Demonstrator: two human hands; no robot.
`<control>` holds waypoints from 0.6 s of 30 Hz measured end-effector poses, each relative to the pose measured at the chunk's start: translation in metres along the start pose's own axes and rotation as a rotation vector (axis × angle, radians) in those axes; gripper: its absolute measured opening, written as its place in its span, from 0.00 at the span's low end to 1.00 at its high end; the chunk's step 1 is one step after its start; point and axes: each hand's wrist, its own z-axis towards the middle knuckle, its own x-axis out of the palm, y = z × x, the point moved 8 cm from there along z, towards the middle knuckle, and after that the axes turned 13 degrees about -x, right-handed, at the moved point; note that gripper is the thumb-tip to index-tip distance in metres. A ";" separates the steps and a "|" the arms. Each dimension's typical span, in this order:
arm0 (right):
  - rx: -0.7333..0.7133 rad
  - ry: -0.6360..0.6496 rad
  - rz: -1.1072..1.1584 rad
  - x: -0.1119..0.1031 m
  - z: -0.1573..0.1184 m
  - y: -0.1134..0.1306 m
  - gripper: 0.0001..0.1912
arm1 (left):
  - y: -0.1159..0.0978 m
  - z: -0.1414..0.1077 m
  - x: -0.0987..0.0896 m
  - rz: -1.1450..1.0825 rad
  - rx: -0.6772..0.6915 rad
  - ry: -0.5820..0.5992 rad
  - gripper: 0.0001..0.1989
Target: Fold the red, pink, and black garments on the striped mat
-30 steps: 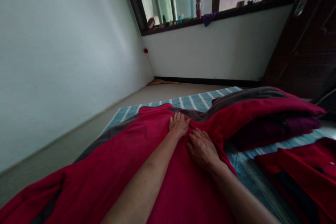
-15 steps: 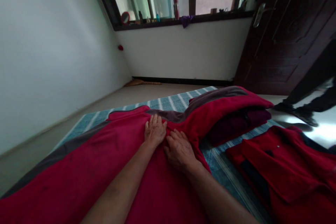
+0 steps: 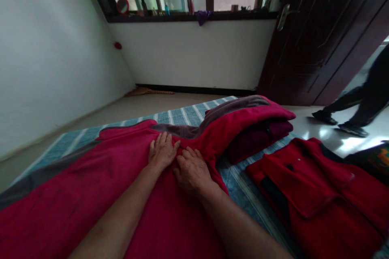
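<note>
A red jacket with grey panels (image 3: 115, 174) is spread across the bed, one sleeve reaching to the right. My left hand (image 3: 162, 151) lies palm down on it, fingers stretched over the cloth near the grey strip. Just beside it, my right hand (image 3: 193, 172) rests on the same jacket with its fingers slightly bent and thumb out. Both hands are open, pressing on the fabric. The sleeve's far part drapes over a folded dark purple garment (image 3: 257, 141).
A folded red jacket (image 3: 322, 194) lies at right on the blue striped bedsheet (image 3: 182, 115). Beyond are a window sill (image 3: 170, 18) with bottles, a dark door (image 3: 304, 40), and a person's legs (image 3: 361, 97) on the floor. A patterned dark item (image 3: 372, 160) is at the right edge.
My view has shifted to the right, so things appear further left. The person at the door has stepped. My hands stay at the same spot on the jacket.
</note>
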 end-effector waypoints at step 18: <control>0.020 0.019 0.019 0.003 -0.002 -0.002 0.16 | -0.007 -0.006 -0.001 0.034 -0.017 0.021 0.26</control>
